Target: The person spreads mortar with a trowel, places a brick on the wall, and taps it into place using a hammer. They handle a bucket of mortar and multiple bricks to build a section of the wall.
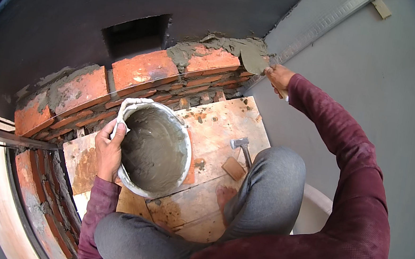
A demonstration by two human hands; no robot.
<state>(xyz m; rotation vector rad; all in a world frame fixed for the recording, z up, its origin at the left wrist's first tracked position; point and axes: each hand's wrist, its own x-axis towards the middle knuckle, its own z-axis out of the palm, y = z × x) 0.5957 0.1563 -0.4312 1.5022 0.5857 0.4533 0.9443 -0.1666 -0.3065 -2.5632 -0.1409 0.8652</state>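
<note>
My left hand (109, 149) is closed on the rim of a white bucket (188, 151), thumb over the edge by a bunched whitish cloth or plastic strip (125, 112). Grey wet mortar (155, 151) fills much of the bucket. Out to the far right, my right hand (279, 78) grips the handle of a trowel (254, 60). Its grey, mortar-smeared blade rests at the right end of the brick wall's top course, against the mortar (231, 43) there. Part of the blade's outline blends into that mortar. Orange bricks (145, 71) run leftward along the course, with mortar in some joints.
A hammer (242, 148) and a brick piece (234, 168) lie on the wooden boards (220, 115) by my right knee. Behind the bricks stands a dark wall with a rectangular recess (136, 34). Another brick wall (41, 201) is at lower left. A metal strip (322, 26) runs along the grey surface.
</note>
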